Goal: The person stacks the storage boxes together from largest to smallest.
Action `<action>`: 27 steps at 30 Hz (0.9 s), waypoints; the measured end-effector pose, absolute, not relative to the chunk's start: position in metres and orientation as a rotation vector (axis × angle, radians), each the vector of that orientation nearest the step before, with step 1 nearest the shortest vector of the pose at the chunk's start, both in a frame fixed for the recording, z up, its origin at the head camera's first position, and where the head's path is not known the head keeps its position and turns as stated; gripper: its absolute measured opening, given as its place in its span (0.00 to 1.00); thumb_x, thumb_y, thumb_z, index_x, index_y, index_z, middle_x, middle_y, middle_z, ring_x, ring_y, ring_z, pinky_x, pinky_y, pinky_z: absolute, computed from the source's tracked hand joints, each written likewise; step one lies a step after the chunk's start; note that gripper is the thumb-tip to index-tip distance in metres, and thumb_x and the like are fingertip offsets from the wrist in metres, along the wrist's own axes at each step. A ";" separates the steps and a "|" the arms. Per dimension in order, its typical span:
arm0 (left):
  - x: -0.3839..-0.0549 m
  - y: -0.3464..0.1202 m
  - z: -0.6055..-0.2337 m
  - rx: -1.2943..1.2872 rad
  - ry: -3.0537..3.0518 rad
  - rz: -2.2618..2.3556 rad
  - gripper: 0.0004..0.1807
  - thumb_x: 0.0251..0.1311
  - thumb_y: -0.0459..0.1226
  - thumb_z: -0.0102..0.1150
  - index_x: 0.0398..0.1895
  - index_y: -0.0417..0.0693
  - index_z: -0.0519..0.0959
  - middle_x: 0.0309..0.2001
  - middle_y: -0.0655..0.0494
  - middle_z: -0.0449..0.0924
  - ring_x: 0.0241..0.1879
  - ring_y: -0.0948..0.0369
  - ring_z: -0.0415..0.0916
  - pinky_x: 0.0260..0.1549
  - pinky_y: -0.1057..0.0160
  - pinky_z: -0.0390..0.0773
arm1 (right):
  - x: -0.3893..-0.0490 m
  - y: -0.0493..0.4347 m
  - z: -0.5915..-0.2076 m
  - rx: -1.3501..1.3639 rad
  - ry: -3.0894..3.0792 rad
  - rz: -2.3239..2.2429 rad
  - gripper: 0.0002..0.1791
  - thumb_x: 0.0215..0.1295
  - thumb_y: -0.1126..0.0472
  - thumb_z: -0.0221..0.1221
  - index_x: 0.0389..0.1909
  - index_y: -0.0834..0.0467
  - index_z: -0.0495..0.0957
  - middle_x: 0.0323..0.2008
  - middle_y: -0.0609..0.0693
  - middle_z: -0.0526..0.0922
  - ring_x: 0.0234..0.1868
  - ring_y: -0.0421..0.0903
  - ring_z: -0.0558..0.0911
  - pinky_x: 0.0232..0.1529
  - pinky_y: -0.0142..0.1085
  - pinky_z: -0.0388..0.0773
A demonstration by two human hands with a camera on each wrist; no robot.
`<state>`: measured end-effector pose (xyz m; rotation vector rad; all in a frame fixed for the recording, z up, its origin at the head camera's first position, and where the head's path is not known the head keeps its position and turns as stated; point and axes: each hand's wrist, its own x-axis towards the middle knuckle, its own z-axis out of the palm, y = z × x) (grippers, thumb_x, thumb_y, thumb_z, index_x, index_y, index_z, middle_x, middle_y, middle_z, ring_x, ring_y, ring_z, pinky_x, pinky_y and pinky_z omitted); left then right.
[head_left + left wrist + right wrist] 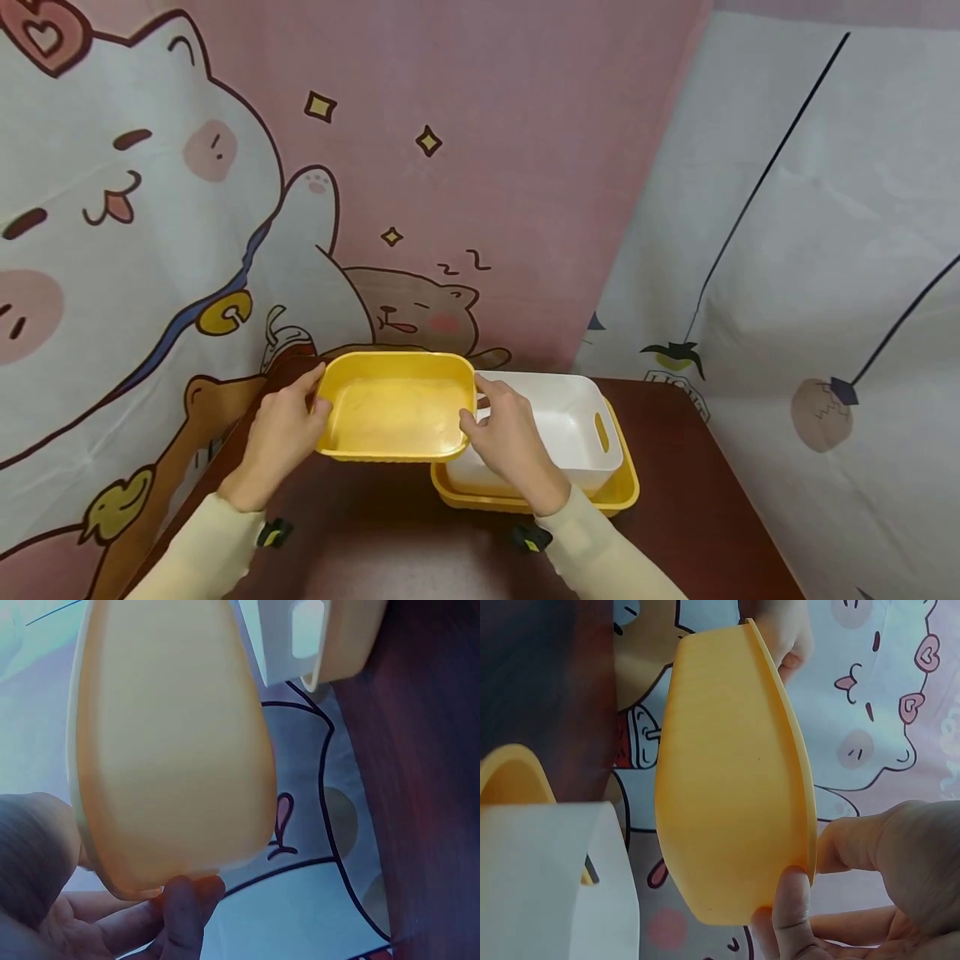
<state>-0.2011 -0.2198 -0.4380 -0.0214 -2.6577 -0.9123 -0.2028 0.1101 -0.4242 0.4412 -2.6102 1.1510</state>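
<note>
A shallow yellow plastic tray (397, 408) with rounded corners is held up over the table, its inside facing the head camera. My left hand (285, 429) pinches its left end between thumb and fingers. At the opposite end, my right hand (510, 433) grips the rim in the same way. Both wrist views show the tray's smooth outer side, with left fingers (184, 911) and right fingers (791, 900) against it. Behind the right hand, a white basket (566, 417) with a cut-out handle sits inside a larger yellow tray (626, 487); the hand and held tray partly hide both.
The dark reddish-brown table (390, 542) carries the nested containers on its right half. A cartoon-printed cloth (525, 167) hangs behind the table and along its sides. Dark wrist devices (532, 537) sit at both cuffs.
</note>
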 end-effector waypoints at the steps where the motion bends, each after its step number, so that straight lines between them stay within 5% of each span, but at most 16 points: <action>1: -0.202 -0.217 -0.437 -0.026 -2.659 -0.915 0.34 0.80 0.33 0.59 0.86 0.35 0.73 0.28 0.45 0.80 0.15 0.58 0.67 0.15 0.64 0.69 | -0.203 0.113 -0.424 0.433 -2.613 1.148 0.32 0.74 0.65 0.74 0.77 0.67 0.83 0.59 0.65 0.92 0.50 0.54 0.95 0.42 0.37 0.95; 11: -0.210 -0.193 -0.436 -0.079 -2.670 -0.952 0.35 0.78 0.32 0.60 0.87 0.35 0.73 0.30 0.44 0.83 0.15 0.59 0.65 0.15 0.66 0.68 | -0.206 0.140 -0.424 0.331 -2.642 1.106 0.31 0.75 0.64 0.74 0.76 0.64 0.84 0.64 0.62 0.92 0.52 0.54 0.94 0.45 0.42 0.97; 14: -0.212 -0.186 -0.436 -0.098 -2.672 -0.980 0.35 0.78 0.31 0.61 0.87 0.35 0.73 0.42 0.35 0.92 0.15 0.59 0.65 0.16 0.66 0.70 | -0.207 0.147 -0.424 0.311 -2.652 1.094 0.31 0.75 0.64 0.74 0.76 0.64 0.84 0.66 0.62 0.92 0.51 0.54 0.95 0.45 0.42 0.97; 18: -0.216 -0.177 -0.436 -0.116 -2.673 -1.003 0.35 0.77 0.30 0.62 0.87 0.34 0.73 0.61 0.28 0.92 0.15 0.60 0.65 0.17 0.67 0.72 | -0.207 0.156 -0.423 0.288 -2.653 1.076 0.31 0.75 0.64 0.73 0.76 0.65 0.84 0.66 0.62 0.92 0.50 0.53 0.94 0.44 0.41 0.97; 27: -0.221 -0.156 -0.436 -0.163 -2.661 -1.049 0.35 0.76 0.28 0.62 0.86 0.33 0.73 0.64 0.28 0.91 0.14 0.59 0.66 0.16 0.69 0.71 | -0.208 0.176 -0.423 0.248 -2.647 1.020 0.31 0.75 0.62 0.73 0.76 0.65 0.84 0.65 0.63 0.93 0.48 0.53 0.94 0.42 0.42 0.96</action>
